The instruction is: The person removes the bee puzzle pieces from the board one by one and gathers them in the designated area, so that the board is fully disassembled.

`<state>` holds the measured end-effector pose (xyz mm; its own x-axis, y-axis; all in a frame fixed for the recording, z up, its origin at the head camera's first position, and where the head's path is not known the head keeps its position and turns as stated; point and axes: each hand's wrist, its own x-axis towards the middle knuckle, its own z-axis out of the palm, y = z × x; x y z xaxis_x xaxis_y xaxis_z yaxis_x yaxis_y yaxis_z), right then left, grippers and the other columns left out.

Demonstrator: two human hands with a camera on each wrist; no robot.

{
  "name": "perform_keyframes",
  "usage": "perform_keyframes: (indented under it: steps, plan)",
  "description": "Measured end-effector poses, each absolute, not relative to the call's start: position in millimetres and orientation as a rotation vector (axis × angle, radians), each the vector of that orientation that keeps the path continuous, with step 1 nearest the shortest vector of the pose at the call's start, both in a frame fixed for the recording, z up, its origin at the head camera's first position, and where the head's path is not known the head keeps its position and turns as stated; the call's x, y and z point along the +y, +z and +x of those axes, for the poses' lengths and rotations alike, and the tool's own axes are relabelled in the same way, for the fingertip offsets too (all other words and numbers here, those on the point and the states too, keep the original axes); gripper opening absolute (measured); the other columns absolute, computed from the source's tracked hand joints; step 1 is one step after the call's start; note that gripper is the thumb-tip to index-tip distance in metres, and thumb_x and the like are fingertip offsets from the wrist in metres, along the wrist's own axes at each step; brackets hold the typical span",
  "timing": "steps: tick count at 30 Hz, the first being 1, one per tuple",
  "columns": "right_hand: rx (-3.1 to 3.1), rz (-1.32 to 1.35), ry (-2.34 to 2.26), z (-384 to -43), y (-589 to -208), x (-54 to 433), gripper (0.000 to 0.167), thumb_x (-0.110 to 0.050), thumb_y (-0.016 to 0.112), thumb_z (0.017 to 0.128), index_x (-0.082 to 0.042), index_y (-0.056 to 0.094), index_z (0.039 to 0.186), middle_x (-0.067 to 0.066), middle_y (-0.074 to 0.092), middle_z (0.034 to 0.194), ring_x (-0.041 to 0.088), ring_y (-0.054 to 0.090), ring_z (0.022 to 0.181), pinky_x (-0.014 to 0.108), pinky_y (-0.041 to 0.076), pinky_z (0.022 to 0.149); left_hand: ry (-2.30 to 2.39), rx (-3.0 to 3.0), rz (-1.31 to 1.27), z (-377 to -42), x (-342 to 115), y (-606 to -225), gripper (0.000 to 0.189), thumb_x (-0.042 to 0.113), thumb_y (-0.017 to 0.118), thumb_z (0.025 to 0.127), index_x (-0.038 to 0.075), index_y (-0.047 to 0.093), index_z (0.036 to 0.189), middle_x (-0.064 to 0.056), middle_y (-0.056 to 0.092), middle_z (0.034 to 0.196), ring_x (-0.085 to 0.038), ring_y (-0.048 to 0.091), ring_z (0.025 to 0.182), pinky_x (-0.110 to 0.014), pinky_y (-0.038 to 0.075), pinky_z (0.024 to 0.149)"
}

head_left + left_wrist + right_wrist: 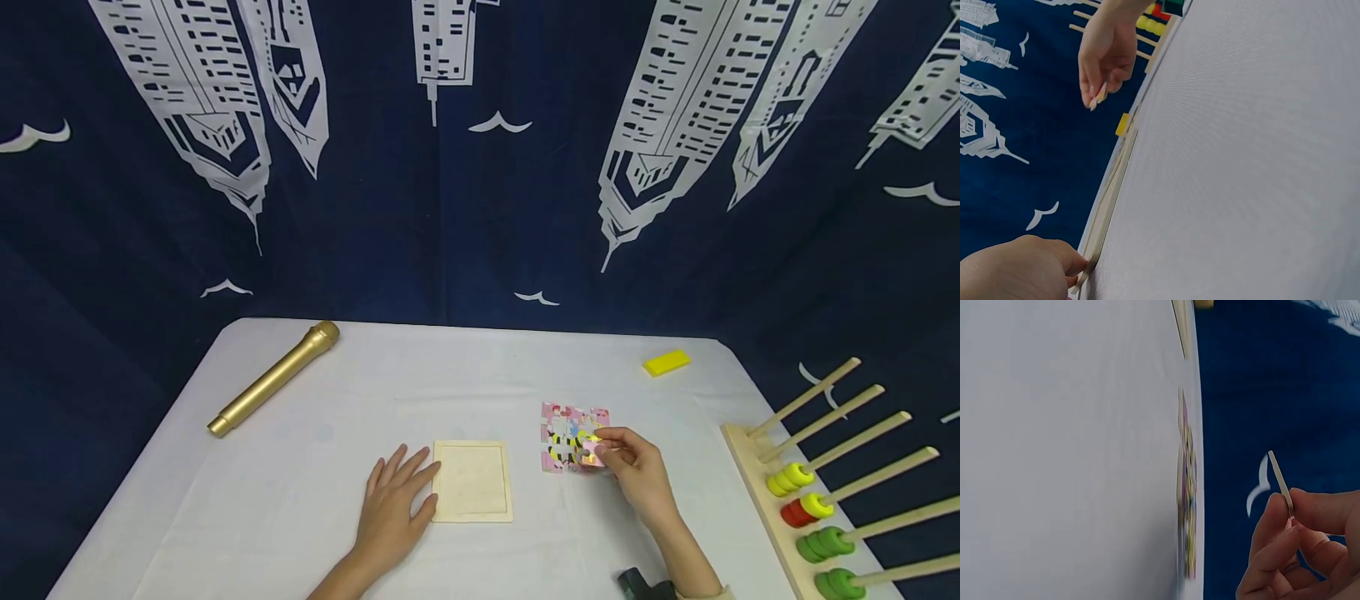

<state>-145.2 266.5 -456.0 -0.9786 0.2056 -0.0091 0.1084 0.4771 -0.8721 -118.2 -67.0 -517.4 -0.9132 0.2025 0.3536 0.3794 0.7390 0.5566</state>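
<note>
A small puzzle piece (592, 454) is pinched between the thumb and fingers of my right hand (639, 473). It is raised over the right side of a pink and yellow picture puzzle (557, 435), partly hiding it. In the right wrist view, the thin pale edge of the piece (1280, 478) shows above the fingertips. My left hand (393, 510) lies with spread fingers at the left edge of a square, pale wooden puzzle tray (471, 482). Its index finger and thumb touch the rim. Nothing lies inside the tray.
A gold microphone (273, 382) lies at the back left of the white table (420, 375). Toward the back right is a yellow block (666, 362). Along the right edge stands a wooden peg rack (776, 508) with coloured rings. A dark patterned curtain (442, 208) hangs behind.
</note>
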Motion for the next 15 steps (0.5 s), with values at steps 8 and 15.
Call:
perform_keyframes:
  steps: [8,15]
  plan:
    - [-2.603,-0.420,1.431,-144.7,-458.5,294.9,0.023,-0.007,0.063,0.094,0.001,0.064,0.116,0.005,0.067,0.092,0.006,0.052,0.068,0.020,0.045,0.053,-0.943,-2.670,-0.453,-119.5,-67.5,-516.8,0.039,0.015,0.069,0.085,0.009,0.067,0.123,-0.011,0.057,0.140,-0.040,0.039,0.138,-0.065,0.019,0.111]
    - [-2.641,-0.455,1.413,-145.9,-470.2,300.9,0.022,-0.007,0.062,0.094,0.002,0.065,0.114,0.006,0.066,0.089,0.006,0.051,0.069,0.020,0.044,0.054,-0.950,-2.669,-0.456,-119.1,-67.3,-516.9,0.039,0.015,0.069,0.085,0.009,0.067,0.123,-0.012,0.058,0.139,-0.040,0.039,0.138,-0.065,0.020,0.111]
